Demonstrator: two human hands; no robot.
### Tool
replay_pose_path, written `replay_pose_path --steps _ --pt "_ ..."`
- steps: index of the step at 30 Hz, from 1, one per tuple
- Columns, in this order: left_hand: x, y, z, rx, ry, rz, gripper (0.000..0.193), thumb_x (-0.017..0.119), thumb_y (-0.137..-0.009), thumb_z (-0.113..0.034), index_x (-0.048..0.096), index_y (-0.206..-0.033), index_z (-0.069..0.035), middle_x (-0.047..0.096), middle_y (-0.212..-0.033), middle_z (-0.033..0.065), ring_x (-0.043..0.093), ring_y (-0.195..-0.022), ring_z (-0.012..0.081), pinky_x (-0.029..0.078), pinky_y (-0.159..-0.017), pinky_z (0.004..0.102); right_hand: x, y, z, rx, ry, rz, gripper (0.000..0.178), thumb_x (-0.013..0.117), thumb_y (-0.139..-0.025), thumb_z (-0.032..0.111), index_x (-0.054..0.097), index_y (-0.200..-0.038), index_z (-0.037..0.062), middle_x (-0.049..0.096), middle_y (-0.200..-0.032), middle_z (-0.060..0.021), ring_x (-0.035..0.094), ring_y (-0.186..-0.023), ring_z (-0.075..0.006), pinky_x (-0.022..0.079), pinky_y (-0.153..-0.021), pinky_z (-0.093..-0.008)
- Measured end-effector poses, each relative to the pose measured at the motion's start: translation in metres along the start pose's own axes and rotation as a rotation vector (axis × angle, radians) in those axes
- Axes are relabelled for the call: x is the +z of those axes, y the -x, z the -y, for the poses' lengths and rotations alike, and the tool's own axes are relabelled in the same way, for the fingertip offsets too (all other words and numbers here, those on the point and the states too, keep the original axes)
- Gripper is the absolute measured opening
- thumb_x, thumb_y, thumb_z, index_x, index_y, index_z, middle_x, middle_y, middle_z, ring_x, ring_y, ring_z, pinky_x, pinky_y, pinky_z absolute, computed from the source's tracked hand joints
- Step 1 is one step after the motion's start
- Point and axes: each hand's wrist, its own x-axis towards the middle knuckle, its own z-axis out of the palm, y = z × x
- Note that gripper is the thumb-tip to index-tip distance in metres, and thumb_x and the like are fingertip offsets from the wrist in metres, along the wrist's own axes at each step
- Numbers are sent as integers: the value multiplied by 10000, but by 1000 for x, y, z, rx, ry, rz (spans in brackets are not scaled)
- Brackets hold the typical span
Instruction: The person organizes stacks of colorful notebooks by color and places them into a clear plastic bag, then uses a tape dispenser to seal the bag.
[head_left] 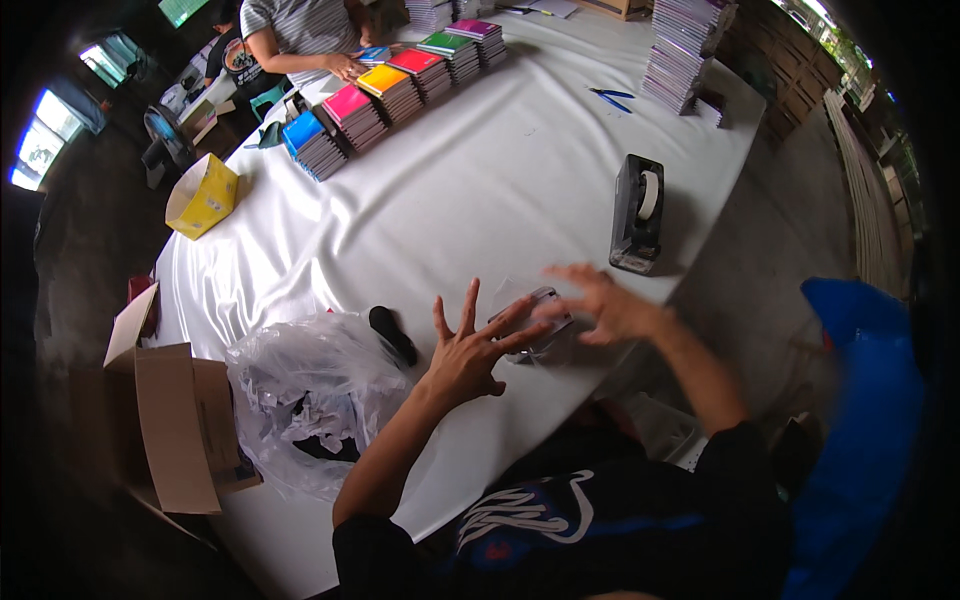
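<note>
A small flat item in clear plastic wrap (545,296) lies on the white-covered table in front of me; its kind is hard to make out. My left hand (468,350) is spread wide, its fingers reaching over the near-left part of that item. On the other side, my right hand (612,308) hovers at the item's right edge, fingers apart and blurred by motion, with nothing visible in it. Left of my left hand lies a black oblong object (392,335), beside a clear plastic bag (300,375) with crumpled white pieces in it.
A black tape dispenser (630,225) stands right of centre; blue-handled pliers (612,98) lie farther back near stacked booklets (680,55). Rows of coloured notebooks (355,115) line the far left, where another person's hand (345,67) rests. A yellow box (205,195) and cardboard box (180,430) sit left.
</note>
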Motion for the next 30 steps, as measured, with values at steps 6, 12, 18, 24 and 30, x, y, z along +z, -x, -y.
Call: replay_pose_path --steps 6,12,18,24,30 --pt "17 -6 0 -69 226 -125 699 796 -617 -307 507 -1248 -383 252 -1466 -118 -42 -1380 391 -2 -949 743 30 -4 26 22 -476 -503 193 724 -680 70 716 -846 166 560 -1148 -76 503 -1093 -240 398 -912 -353" --pt "47 -31 -25 -128 323 -731 151 815 -632 -258 713 -667 -152 444 -1346 8 287 -1341 288 190 -1011 587 10 -8 20 287 -1046 -571 456 760 -710 173 559 -1114 108 516 -1214 -82 482 -1125 -192 370 -943 -367" --pt "41 -46 -14 -207 991 -836 163 825 -598 -102 727 -728 -104 426 -1262 134 417 -1232 270 456 -902 402 40 2 21 423 -826 -243 1091 843 -617 257 137 -1437 124 501 -1187 -155 480 -1131 -261 361 -982 -382" --pt "43 -43 -9 -329 979 -923 229 806 -658 -109 708 -860 -66 387 -1321 129 560 -1059 221 512 -771 298 48 -20 13 538 -875 -287 944 811 -628 104 260 -1395 104 565 -947 -77 540 -931 -179 421 -861 -310" --pt "44 -26 -8 -439 1341 -544 280 701 -772 -75 638 -1011 58 662 -944 111 620 -816 147 481 -766 254 35 -29 -1 682 -1035 -90 561 802 -610 91 592 -1129 60 599 -812 -38 552 -828 -123 438 -738 -275"
